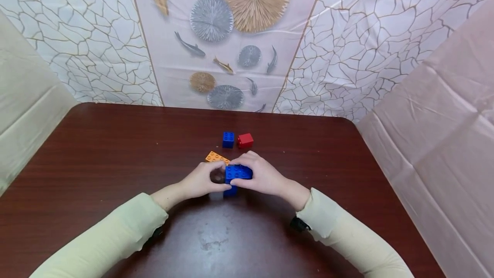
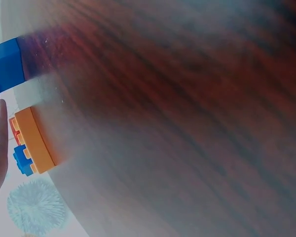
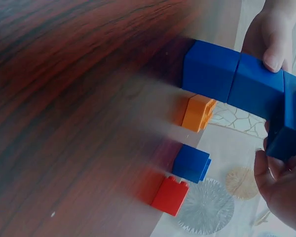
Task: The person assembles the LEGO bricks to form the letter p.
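Observation:
Both hands meet at the middle of the dark wooden table. My left hand and right hand grip a stack of blue bricks from either side, fingers curled round it. In the right wrist view the blue stack stands off the tabletop, with a thumb pressed on its top and my right hand's fingers under its near end. The left wrist view shows only one end of the blue brick. A pale shape lies under my left hand; what it is stays unclear.
Just behind the hands lies a flat orange plate. Further back, side by side, sit a small blue brick and a red brick. Patterned sheets wall the table's far side, and plain sheets hang at its left and right.

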`<state>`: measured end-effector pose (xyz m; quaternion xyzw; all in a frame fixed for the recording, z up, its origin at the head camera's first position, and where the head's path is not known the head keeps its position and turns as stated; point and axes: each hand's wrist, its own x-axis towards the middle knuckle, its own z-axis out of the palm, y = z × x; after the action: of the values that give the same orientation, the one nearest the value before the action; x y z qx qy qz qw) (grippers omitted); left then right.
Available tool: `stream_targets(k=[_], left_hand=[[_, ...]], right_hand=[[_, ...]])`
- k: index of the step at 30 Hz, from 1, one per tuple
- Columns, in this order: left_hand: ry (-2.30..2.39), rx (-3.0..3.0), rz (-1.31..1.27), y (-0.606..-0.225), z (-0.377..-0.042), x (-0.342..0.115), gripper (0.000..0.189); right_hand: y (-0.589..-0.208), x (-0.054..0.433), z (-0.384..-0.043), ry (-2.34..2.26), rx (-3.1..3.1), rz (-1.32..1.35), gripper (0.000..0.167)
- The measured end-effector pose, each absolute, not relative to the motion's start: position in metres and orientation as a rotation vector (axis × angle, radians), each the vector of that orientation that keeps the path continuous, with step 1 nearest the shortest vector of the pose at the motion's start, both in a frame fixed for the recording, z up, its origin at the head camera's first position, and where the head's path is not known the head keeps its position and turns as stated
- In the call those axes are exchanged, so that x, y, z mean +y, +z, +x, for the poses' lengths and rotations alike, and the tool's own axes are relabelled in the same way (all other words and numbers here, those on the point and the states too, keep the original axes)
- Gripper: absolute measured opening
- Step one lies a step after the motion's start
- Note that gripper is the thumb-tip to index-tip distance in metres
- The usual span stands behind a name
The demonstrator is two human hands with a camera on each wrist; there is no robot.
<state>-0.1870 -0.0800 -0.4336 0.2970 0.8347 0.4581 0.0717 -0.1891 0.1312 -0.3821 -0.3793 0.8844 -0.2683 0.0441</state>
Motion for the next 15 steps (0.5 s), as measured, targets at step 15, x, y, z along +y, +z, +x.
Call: stream_targets(k=[15], left_hand=[[1.426, 2.476, 0.941, -0.4331, -0.1872, -0.0793, 0.026]], right_hand=[[-0.3741, 0.1225, -0.1902, -0.711, 2.733, -1.219, 0.032]])
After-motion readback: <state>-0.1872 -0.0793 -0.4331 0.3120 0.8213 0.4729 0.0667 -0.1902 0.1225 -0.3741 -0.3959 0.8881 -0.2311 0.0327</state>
